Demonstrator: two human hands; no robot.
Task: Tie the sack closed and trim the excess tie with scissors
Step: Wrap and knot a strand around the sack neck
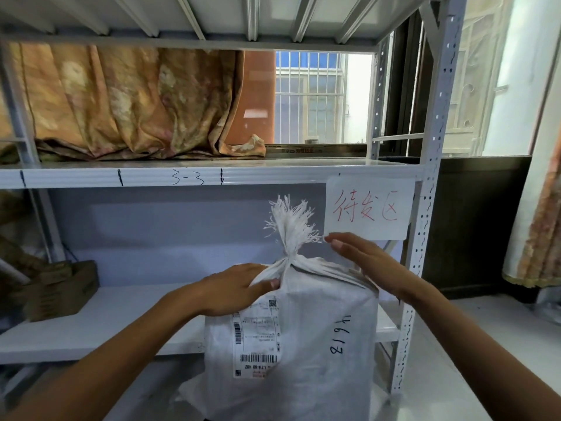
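From the head camera, a white woven sack (303, 344) stands upright in front of a white metal shelf rack (425, 238), its base low in the frame. Its neck (288, 259) is gathered tight, with a frayed tuft (290, 220) sticking up above the cinch. The left hand (233, 291) rests on the sack's upper left shoulder, its fingers closed on the bunched fabric just below the neck. The right hand (361, 258) is spread flat with fingers straight, lying along the sack's top right edge and gripping nothing. A shipping label (256, 338) and handwritten digits (338, 334) mark the sack's front. A paper sign (368, 208) with red characters hangs from the shelf edge behind.
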